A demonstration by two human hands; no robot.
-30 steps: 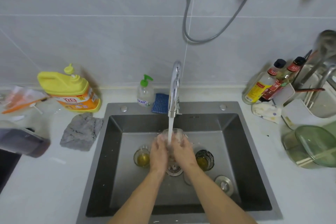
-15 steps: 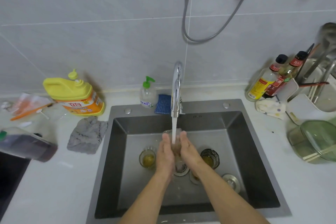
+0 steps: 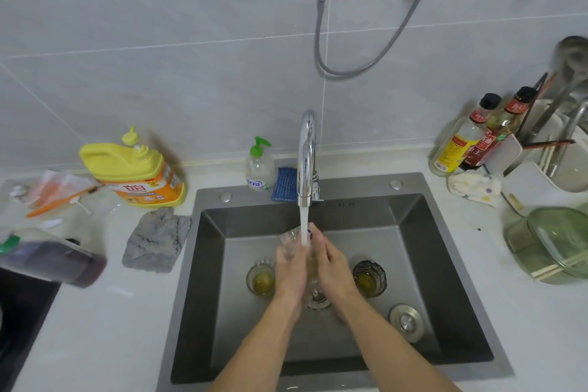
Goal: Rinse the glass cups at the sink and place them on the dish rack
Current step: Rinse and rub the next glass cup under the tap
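A clear glass cup is under the running water from the faucet, above the middle of the dark sink. My left hand grips the cup from the left. My right hand holds it from the right, fingers up by the stream. Two more glass cups with yellowish liquid stand on the sink floor: one left of my hands, one right of them. The dish rack with utensils is at the far right on the counter.
A round drain plug lies in the sink at the right. A yellow detergent jug, grey cloth and soap pump sit left of the faucet. Sauce bottles and a green glass lid are on the right counter.
The glass cup has tilted toward the left in my hands, and my right fingers have risen beside the water stream. The view has shifted slightly.
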